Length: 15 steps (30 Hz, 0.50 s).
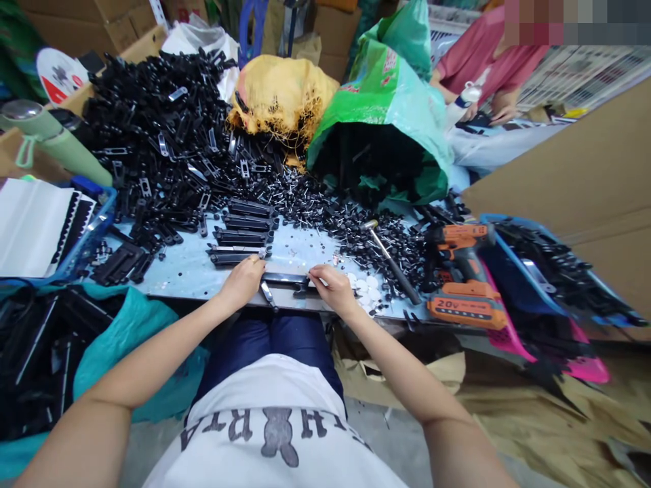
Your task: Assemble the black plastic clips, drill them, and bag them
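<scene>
Near the front edge of the table, my left hand is closed on the left end of a long black bar-shaped part. My right hand pinches at the right end of the same part. A short metal-faced piece hangs at a slant below its left end. Just beyond my left hand lies a row of several similar black assembled parts. Small screws and black bits are heaped behind the part. White discs lie to the right of my right hand.
A hammer and an orange cordless drill lie at right, beside a blue basket. Black pieces pile up at back left near a green bottle. A green sack gapes behind. A co-worker sits at far right.
</scene>
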### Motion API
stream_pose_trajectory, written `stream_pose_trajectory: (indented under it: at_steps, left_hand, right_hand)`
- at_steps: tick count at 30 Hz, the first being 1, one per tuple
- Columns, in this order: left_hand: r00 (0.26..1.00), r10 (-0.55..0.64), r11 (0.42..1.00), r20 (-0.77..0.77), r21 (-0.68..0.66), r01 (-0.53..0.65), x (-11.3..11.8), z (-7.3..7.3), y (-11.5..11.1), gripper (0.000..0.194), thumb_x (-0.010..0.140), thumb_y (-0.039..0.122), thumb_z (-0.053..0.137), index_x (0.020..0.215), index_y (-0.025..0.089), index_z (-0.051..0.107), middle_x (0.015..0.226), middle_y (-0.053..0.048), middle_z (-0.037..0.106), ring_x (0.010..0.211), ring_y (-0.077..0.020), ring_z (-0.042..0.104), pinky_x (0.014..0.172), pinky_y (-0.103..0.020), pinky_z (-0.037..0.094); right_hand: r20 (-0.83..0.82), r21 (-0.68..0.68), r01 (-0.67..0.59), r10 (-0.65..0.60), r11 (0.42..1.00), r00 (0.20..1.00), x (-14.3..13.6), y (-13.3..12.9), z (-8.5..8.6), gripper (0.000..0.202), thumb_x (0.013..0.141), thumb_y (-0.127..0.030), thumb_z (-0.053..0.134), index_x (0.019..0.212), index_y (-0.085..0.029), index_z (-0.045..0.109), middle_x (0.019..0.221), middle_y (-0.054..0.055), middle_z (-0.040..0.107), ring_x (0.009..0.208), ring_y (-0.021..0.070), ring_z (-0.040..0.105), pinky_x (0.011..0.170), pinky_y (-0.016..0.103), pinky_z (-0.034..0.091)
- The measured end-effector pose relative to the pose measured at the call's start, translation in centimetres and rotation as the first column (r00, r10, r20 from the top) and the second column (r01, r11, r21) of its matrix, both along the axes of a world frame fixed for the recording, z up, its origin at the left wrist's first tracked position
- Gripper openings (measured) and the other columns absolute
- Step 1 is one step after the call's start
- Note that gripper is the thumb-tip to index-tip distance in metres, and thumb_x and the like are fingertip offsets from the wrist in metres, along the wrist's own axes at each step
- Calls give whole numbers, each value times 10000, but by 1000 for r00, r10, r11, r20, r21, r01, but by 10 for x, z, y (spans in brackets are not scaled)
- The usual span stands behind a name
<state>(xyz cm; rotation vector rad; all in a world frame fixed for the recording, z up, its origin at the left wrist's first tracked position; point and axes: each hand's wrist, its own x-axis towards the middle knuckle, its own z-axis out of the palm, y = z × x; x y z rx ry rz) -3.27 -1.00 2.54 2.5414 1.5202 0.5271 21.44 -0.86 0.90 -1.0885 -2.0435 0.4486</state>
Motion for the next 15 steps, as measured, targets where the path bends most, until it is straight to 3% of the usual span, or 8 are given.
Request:
stream_pose_trajectory:
  at_steps: [4,9,12,15]
  left_hand:
    - [994,-25,993,108,120,12,-3,-17,-7,232,906,191,384,972,149,602,900,-98,608,854,-192,562,777,-334,466]
    - [998,-26,950,59,313,6,-12,-21,-7,205,899,219,435,963,150,617,805,-74,646,805,-188,570,669,-322,408]
    - [994,-98,925,-48,363,109,-13,-18,-2,193,892,202,446,968,152,616,804,-66,658,814,-186,576,656,-318,378]
    - [983,-151,920,-100,351,177,-13,-14,-1,204,894,202,440,1000,170,611,868,-67,668,865,-187,578,694,-323,375]
  right_hand:
    - [-7,18,34,-34,999,999,2,-3,0,155,881,-281,498,811,-197,608,814,58,675,808,148,638,736,277,522]
    - [54,155,18,-27,988,998,0,-1,-4,135,881,-240,503,865,-193,630,855,51,694,818,134,653,806,282,521]
    - [126,214,-38,12,976,992,3,-2,-12,136,883,-214,502,880,-192,636,845,33,702,779,119,658,995,384,420]
    - [202,247,-69,18,966,979,9,-8,-17,153,891,-191,487,929,-192,636,898,33,707,844,129,656,1074,472,295]
